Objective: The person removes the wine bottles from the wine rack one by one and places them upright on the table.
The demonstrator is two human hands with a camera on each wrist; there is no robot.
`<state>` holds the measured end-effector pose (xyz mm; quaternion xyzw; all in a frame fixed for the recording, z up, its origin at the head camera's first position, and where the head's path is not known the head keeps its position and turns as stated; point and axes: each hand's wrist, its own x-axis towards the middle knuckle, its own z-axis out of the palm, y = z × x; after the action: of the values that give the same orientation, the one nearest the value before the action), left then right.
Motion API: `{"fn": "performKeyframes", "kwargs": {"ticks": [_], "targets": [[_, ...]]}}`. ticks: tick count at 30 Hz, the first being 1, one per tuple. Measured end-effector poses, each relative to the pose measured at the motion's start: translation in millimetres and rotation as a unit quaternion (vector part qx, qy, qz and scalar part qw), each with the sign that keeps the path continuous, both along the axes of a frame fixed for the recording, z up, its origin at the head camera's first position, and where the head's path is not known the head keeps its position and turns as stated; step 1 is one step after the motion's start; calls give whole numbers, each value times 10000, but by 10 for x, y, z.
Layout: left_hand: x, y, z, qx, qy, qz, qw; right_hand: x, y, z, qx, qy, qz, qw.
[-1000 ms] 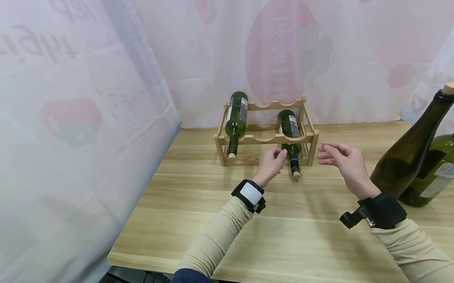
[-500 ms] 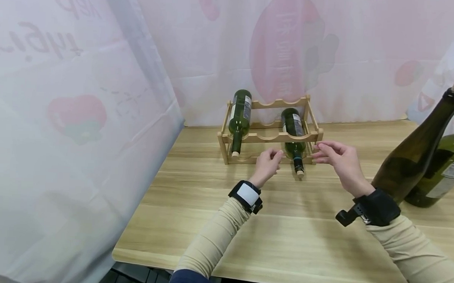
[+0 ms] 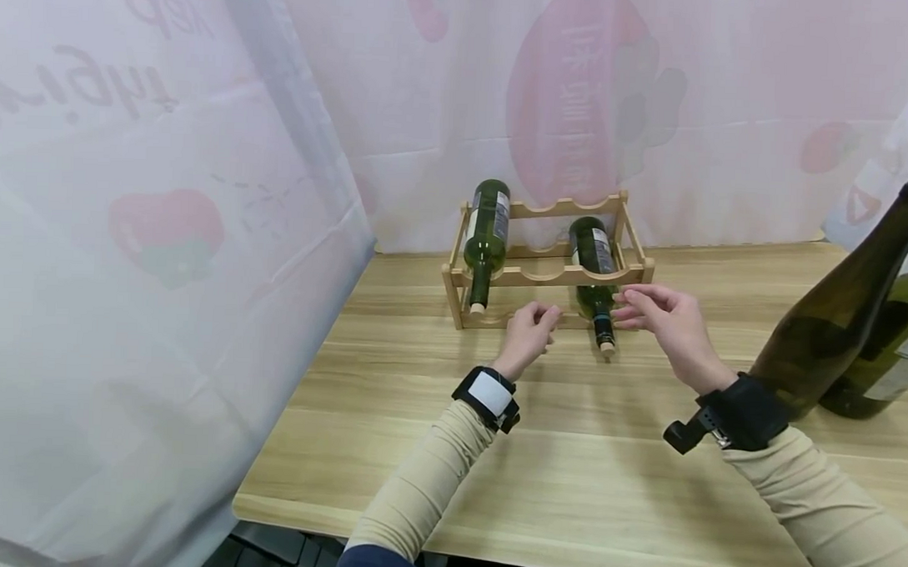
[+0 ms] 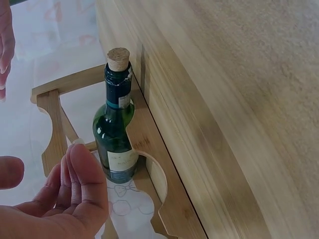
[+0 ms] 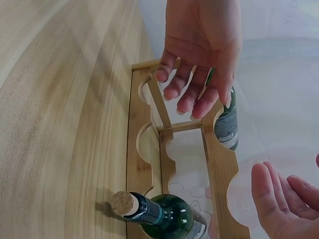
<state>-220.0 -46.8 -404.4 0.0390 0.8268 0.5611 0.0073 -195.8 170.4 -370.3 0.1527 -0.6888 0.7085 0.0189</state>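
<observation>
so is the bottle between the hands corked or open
Corked: the bottle lying in the rack shows a cork in its neck.

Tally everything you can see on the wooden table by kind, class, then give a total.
Bottles lying in the rack: 2 (left, right)
Bottles standing at the right: 2 (tall, behind it)
Wooden rack: 1
Hands over the table: 2 (left hand, right hand)
Total: 7
</observation>
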Motion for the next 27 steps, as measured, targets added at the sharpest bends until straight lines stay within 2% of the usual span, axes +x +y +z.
{"fn": "performKeyframes", "kwargs": {"ticks": [8, 16, 27], "targets": [[4, -65, -35, 11, -38, 69, 10000, 15, -17, -20, 273, -58, -82, 9996], [15, -151, -69, 94, -155, 151, 9997, 16, -19, -15, 252, -67, -69, 9996], [-69, -346, -187, 278, -514, 606, 9965, 10, -8, 26, 237, -54, -61, 9997]]}}
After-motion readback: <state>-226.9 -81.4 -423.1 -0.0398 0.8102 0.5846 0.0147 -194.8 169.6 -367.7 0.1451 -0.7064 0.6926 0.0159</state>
